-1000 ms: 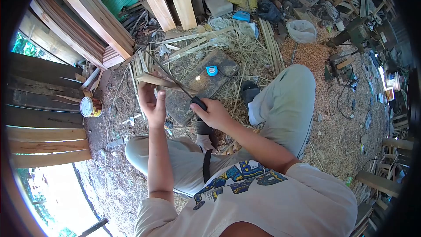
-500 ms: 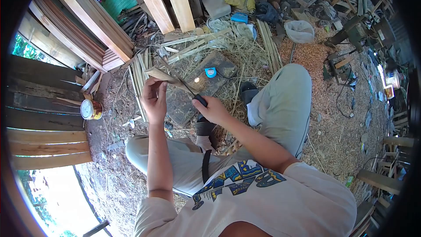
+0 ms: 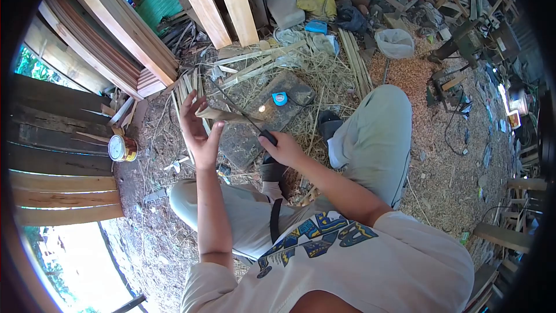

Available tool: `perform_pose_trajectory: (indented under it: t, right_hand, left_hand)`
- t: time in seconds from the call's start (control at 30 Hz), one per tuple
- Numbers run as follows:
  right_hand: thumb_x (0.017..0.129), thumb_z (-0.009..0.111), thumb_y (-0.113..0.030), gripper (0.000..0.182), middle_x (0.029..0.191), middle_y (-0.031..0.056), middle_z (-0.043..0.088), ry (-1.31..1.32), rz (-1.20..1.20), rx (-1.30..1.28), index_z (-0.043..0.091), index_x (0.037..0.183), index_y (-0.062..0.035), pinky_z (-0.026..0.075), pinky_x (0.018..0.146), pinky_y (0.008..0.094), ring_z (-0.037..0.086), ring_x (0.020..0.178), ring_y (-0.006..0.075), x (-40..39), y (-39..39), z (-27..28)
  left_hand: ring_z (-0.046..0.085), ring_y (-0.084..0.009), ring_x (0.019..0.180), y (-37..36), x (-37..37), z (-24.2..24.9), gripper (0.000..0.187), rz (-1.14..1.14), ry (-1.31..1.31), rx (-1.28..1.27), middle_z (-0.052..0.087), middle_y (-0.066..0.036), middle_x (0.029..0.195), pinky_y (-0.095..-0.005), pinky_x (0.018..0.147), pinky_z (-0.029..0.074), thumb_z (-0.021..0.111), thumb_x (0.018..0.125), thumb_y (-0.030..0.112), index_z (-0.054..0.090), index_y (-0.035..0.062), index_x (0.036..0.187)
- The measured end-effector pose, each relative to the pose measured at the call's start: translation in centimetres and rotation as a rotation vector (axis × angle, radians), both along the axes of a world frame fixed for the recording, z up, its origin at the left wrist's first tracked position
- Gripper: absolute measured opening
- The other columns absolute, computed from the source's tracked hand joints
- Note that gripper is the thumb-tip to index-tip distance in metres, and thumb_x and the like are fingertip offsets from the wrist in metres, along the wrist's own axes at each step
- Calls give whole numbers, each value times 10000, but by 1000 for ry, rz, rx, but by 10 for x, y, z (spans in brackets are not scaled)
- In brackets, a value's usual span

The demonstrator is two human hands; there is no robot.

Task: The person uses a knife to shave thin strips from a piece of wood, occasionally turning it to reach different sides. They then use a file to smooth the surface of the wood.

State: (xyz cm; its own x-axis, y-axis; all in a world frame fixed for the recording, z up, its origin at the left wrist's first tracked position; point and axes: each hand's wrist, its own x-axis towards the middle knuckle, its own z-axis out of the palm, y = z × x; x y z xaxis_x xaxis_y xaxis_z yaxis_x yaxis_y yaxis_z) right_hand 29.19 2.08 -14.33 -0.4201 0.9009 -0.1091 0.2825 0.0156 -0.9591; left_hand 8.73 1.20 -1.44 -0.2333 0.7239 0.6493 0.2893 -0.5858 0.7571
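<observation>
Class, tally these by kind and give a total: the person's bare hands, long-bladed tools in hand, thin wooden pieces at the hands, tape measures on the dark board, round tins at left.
Bare left hand and bare right hand: 2
Black-handled long-bladed tool: 1
Thin flat wooden piece: 1
Blue tape measure: 1
Round yellow-sided tin: 1
Total: 6

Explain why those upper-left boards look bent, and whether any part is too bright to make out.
In the head view, the boards bow and the corners go black, likely from a very wide lens; in the head view, the lower-left opening is mostly washed out white, a small bright spot sits on the dark slab, and the left hand shows without obvious blur.
</observation>
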Motion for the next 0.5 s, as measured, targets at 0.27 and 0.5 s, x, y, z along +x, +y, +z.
perform_pose_trajectory:
  t: [0.27,0.5]
  right_hand:
    - [998,621,-537,538,653,120,636,-36,18,-13,685,894,-13,479,605,423,633,604,290,-4,1,-5]
    - [999,627,-517,523,646,116,622,52,23,39,680,906,-5,477,607,410,625,600,283,-6,-9,24]
  left_hand:
    - [667,-104,946,-3,-9,-28,127,-35,-204,-348,711,-32,1029,-260,853,530,733,937,-46,669,4,1034]
    - [636,-186,1153,-4,-9,-7,548,-70,-214,-193,664,-116,1273,-354,1025,503,851,868,135,575,-9,1319]
